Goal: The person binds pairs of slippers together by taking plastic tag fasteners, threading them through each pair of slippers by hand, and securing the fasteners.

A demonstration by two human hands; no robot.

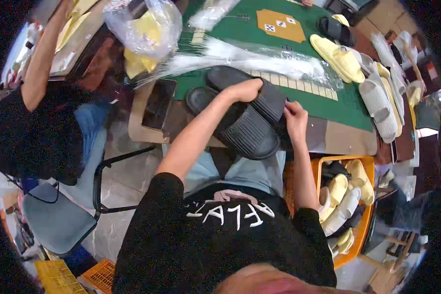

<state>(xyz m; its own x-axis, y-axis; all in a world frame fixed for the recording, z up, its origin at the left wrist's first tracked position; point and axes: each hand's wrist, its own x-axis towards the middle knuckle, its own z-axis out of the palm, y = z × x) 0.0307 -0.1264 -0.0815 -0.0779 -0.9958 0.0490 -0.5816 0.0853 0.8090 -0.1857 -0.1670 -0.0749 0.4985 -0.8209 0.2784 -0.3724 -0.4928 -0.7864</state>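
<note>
We have the pair of matte black slippers with ribbed straps (250,134) over the near edge of the green-topped table (348,139), above our lap. They lie side by side and partly overlapping, heel ends toward the table's near left corner. Our left hand (245,92) grasps the strap of the far slipper, its fingers curled down. Our right hand (296,117) is at that strap's right side, thumb and fingers drawn together in a pinch; we cannot tell whether anything thin sits between them.

We judge the step in hand to be close fingertip work at the strap's edge, with the left hand as the steadying one. The next move seems to call for a firm left grip, the two slippers level with each other, and a small, exact motion of the right fingertips.

Beyond the pair, the bundle of thin white plastic strips in clear film (279,63) lies within easy reach. The flat black phone (159,105) rests at the near left corner, and pale yellow ribbed slippers (340,59) lie toward the right edge.
</note>
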